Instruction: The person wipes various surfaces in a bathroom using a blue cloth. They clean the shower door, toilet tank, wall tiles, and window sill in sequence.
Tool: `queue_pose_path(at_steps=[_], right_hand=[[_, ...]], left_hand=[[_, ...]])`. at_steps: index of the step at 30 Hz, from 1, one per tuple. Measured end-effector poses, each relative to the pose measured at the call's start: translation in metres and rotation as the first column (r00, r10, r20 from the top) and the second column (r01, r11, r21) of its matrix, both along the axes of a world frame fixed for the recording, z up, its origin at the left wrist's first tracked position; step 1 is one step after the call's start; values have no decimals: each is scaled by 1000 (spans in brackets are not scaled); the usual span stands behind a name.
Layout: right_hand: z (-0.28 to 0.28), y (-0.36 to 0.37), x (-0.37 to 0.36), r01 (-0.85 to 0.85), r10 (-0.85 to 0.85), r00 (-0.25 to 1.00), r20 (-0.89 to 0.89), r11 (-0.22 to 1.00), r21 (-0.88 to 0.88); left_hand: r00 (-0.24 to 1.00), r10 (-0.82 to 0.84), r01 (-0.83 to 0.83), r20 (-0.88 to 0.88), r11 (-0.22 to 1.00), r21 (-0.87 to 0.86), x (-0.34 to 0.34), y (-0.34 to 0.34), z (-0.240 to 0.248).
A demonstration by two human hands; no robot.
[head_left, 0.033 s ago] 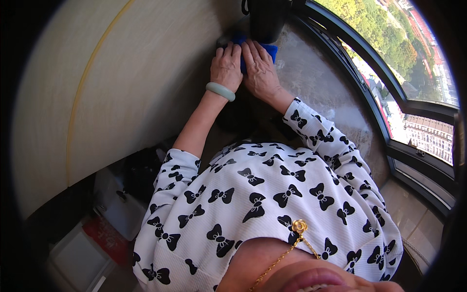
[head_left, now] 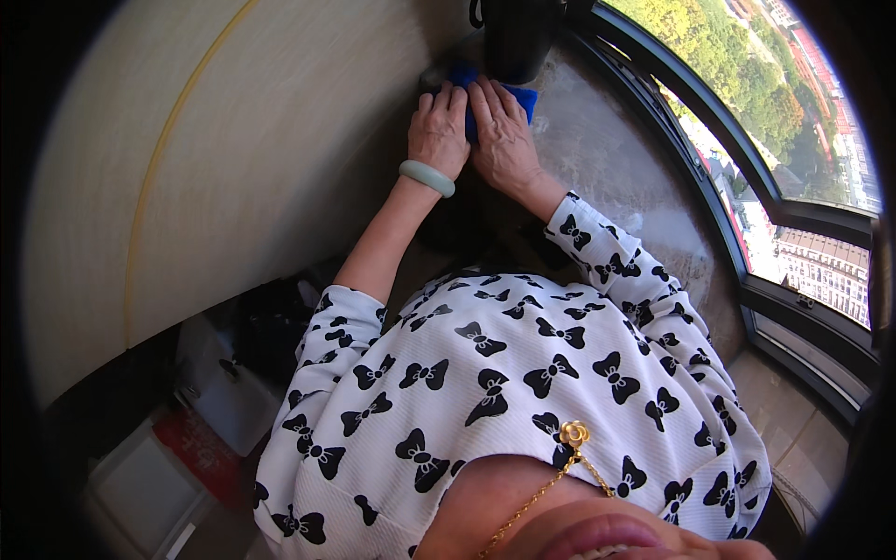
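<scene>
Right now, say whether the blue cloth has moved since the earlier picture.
No: against the window frame, the blue cloth shows no clear shift either way.

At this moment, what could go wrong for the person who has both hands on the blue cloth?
The left hand and right hand are on the blue cloth, close to a dark container; a forward push might knock it. The pale green bangle on the left wrist might strike the beige panel if that arm swings outward.
</scene>
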State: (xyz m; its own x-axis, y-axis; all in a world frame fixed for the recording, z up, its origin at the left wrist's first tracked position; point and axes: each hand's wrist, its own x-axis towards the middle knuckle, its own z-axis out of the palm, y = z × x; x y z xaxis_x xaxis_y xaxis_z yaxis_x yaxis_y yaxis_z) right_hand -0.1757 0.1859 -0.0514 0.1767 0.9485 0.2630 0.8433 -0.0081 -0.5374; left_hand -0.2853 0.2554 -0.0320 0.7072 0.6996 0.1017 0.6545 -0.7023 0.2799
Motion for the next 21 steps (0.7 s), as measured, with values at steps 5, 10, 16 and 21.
queue_pose_path(at_steps=[5,10,16,21], right_hand=[[4,18,-3,118,-89,936,-339,991,64],[15,50,-19,408,-135,510,-850,907,101],[45,66,6,668,-163,196,-967,744,10],[40,64,20,755,56,92,-994,647,106]], left_hand=[[962,125,-125,241,992,-17,-2,15,7],[830,-54,-107,555,961,254,-17,27,28],[847,-36,-95,530,972,217,-36,5,39],[849,93,-145,521,988,59,-43,3,28]])
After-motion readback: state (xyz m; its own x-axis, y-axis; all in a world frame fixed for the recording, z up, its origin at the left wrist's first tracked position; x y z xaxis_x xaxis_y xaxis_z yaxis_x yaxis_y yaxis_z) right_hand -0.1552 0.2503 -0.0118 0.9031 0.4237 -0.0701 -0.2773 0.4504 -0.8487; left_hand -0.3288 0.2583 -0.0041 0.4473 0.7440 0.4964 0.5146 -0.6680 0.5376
